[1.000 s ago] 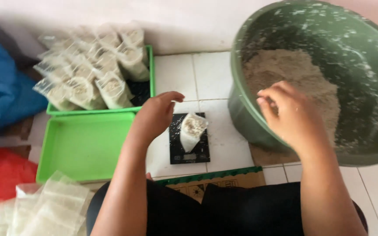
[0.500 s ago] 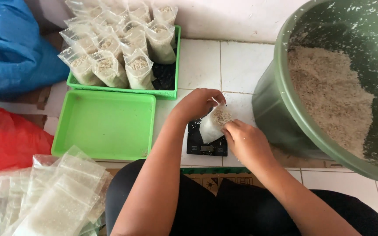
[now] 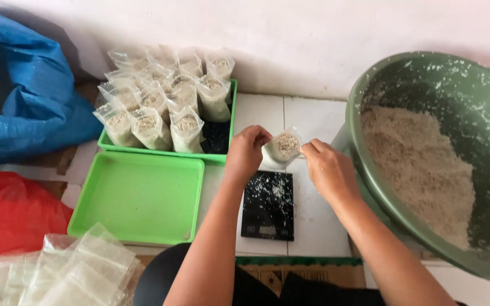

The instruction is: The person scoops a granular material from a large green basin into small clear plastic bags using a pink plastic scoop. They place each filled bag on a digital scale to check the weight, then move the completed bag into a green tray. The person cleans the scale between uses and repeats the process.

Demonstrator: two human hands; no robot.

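Observation:
Both hands hold one small clear pouch [image 3: 283, 147] filled with pale grain, lifted above a black scale [image 3: 268, 205] dusted with crumbs. My left hand [image 3: 246, 153] pinches its left top edge, and my right hand [image 3: 325, 168] pinches the right edge. A large green basin [image 3: 381, 85] of pale crumbly grain stands to the right of my right hand. At the back left, a green tray [image 3: 231, 119] holds several filled pouches [image 3: 165, 105] standing upright.
An empty green tray [image 3: 137, 195] lies left of the scale. A pile of empty clear pouches [image 3: 63, 272] sits at the lower left. A blue plastic bag [image 3: 24, 96] and a red bag [image 3: 7, 221] lie along the left side. A white wall runs behind.
My right hand came out of the basin to the pouch. Both hands then lifted the pouch off the scale. The camera view shifted to the left.

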